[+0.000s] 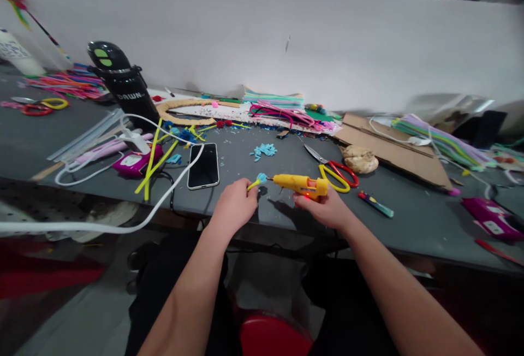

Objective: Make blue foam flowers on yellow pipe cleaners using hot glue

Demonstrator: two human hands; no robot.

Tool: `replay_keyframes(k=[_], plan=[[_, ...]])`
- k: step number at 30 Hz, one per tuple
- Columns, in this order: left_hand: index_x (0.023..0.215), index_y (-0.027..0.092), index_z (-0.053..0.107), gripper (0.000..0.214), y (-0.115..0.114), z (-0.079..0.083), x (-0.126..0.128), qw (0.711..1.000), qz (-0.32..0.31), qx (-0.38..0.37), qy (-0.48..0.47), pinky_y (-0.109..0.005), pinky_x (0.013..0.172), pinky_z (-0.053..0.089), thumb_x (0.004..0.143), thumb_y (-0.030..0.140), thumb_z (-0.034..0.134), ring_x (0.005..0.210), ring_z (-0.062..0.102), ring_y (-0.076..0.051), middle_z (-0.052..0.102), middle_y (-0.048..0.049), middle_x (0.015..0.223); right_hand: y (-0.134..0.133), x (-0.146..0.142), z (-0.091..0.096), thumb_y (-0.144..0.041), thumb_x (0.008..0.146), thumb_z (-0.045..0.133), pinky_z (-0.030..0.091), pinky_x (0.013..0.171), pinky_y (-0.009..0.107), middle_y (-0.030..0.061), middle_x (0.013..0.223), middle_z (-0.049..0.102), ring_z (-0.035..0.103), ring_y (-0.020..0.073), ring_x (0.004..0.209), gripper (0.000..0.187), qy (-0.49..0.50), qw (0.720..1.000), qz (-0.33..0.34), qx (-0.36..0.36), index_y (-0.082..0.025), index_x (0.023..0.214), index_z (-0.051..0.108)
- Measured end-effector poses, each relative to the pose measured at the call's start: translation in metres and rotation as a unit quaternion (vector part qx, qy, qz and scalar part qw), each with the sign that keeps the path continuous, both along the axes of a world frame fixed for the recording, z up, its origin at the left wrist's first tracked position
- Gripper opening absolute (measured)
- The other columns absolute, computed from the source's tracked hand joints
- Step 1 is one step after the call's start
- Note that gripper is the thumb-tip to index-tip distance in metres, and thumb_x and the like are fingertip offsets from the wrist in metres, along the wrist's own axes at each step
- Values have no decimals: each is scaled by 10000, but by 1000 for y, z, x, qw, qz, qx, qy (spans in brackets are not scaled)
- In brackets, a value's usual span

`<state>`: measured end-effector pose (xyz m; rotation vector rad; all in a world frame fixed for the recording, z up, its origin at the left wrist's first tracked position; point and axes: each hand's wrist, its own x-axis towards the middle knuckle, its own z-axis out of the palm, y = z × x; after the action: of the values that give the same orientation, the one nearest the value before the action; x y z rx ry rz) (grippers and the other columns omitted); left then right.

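Observation:
My left hand [236,203] pinches a yellow stem with a light blue tuft [261,178] at its tip, like a small pipe-cleaner flower. In my right hand [327,207] is a yellow hot glue gun [301,184], a red light glowing on its body. Its metal nozzle points left and comes up close to the blue tuft; whether they touch I cannot tell. Beyond the hands lies a small heap of light blue pieces [264,151]. Scissors [331,166] with red and yellow handles rest to the right of the heap.
A phone [203,166] lies left of my hands, with a white cable [172,189] crossing it. Behind stand a black bottle [125,88] and pipe-cleaner bundles [282,113]. To the right are cardboard [393,151], a utility knife [375,203] and a purple power strip [493,218].

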<state>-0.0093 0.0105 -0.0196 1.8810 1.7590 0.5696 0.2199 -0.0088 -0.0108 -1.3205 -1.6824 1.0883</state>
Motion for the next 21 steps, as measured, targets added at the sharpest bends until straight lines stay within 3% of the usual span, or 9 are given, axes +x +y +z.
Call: replay_keyframes(k=[13, 21], plan=[[701, 216, 517, 259, 1, -2, 1, 999, -20, -11, -36, -278, 563, 276, 911, 363, 485, 595, 501, -187, 594, -46, 682, 6, -7, -15, -278, 773, 626, 456, 549, 265, -2, 666, 625, 539, 149, 584, 177, 4, 1000, 19, -8, -208, 909, 714], [683, 218, 501, 262, 2, -3, 0, 998, -22, -17, -54, -278, 553, 281, 902, 361, 492, 581, 477, -177, 565, -25, 643, 8, -4, -21, -295, 787, 616, 405, 525, 249, -21, 626, 561, 489, 126, 556, 101, -4, 1000, 8, -18, -201, 750, 615]])
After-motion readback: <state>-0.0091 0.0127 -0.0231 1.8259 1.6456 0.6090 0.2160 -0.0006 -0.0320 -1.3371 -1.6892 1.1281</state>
